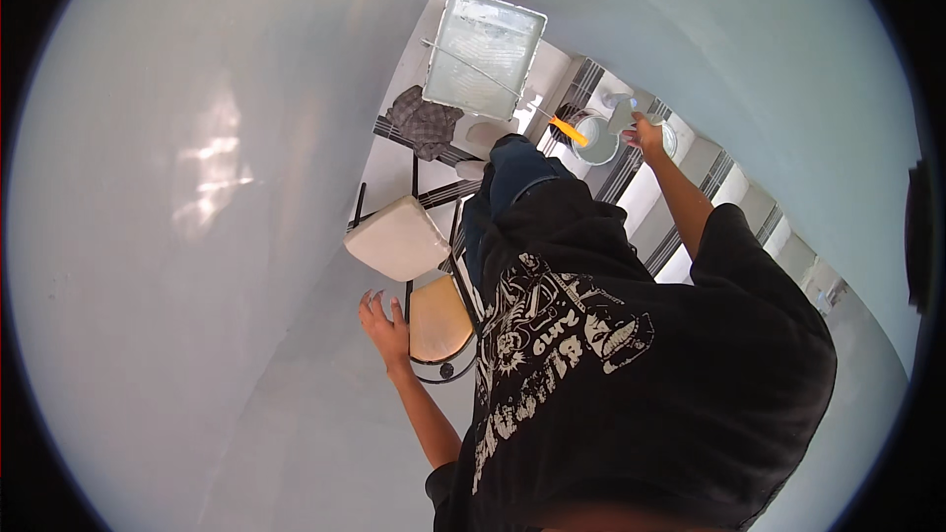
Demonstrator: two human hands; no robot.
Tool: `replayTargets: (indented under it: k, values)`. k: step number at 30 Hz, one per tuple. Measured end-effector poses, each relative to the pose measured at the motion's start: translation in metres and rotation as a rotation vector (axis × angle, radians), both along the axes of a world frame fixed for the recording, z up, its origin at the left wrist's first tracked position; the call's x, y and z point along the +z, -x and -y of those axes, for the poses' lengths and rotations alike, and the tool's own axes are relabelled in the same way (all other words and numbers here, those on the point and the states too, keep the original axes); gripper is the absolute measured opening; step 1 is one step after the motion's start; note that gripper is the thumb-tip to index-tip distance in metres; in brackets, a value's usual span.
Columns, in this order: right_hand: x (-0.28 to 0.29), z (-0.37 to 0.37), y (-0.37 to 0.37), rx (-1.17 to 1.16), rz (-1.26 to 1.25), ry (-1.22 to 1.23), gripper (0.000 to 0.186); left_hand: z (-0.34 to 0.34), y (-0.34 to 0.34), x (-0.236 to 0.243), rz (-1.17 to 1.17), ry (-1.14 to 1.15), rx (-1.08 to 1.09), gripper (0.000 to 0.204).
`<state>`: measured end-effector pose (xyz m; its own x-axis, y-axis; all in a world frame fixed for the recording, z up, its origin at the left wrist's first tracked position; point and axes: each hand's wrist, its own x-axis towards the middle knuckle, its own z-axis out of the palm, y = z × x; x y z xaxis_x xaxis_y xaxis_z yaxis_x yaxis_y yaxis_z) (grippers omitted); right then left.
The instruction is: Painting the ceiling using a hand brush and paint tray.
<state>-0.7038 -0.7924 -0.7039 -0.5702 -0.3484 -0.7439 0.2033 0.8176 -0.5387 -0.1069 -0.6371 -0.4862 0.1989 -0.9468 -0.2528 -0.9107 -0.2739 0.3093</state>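
My right hand (646, 135) is closed around a flat, grey, blade-shaped tool (623, 116). It holds the tool just right of a bucket of pale paint (599, 142). Part of a second pale round container (670, 141) shows behind that hand. My left hand (386, 329) is empty, its fingers spread, between the pale wall (266, 266) and a chair with a tan seat (440, 320). Whether the fingertips touch the wall, I cannot tell. A paint tray (483, 59) coated in pale paint lies ahead, with a thin metal rod across it ending in an orange handle (569, 131).
A dark checked cloth (426, 122) lies crumpled beside the tray. A cream cushioned piece (398, 237) with black legs stands close to my left. Pale painted walls rise on both sides, the right wall (788, 89) near my right arm. Black-striped white flooring (680, 236) runs along the right.
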Motion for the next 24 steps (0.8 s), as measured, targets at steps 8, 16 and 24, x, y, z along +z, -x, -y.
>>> replayTargets:
  k: [8,16,24]
  values:
    - [-0.037,-0.098,0.033,-0.012,-0.135,-0.196,0.036,0.114,0.064,-0.082,-0.394,-0.052,-0.137,0.022]
    - [-0.121,-0.134,0.025,0.016,-0.15,-0.231,0.03,0.16,0.15,-0.243,-0.721,-0.305,-0.334,0.018]
    - [-0.256,-0.145,0.029,-0.001,-0.157,-0.177,0.034,0.147,0.282,-0.414,-0.83,-0.409,-0.904,0.019]
